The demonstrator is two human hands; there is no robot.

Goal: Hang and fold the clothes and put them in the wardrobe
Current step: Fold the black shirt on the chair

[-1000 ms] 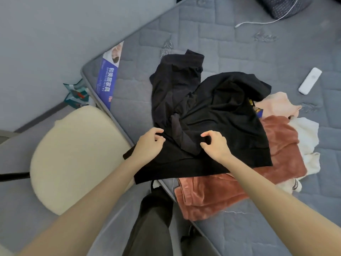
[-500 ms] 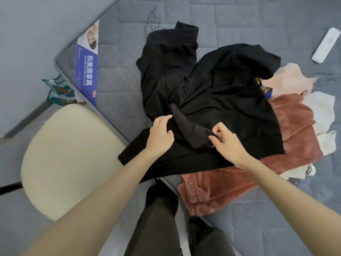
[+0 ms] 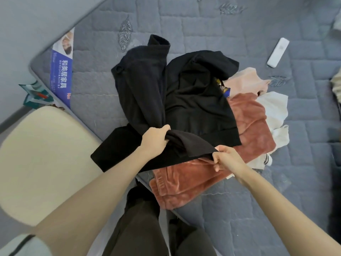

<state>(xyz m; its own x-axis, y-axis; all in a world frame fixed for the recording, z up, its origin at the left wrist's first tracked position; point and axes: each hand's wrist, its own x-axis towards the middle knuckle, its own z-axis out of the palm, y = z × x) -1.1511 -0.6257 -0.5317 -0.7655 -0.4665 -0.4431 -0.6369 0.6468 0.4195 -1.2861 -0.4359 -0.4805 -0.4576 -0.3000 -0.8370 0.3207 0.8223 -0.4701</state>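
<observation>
At the mattress's near edge, the left hand is gripping and the right hand is pinching the black garment, apparently separating it from the pile and needing to spread it flat next.

A grey quilted mattress fills most of the view, its stitched blocks broken here and there by an embroidered leaf motif. A blue label with white characters lies by its rounded corner at the left. A slim white remote rests on the quilting at the upper right. A cream cushioned chair seat sits just beside the mattress edge, and a teal packet lies on the grey floor near that corner
</observation>
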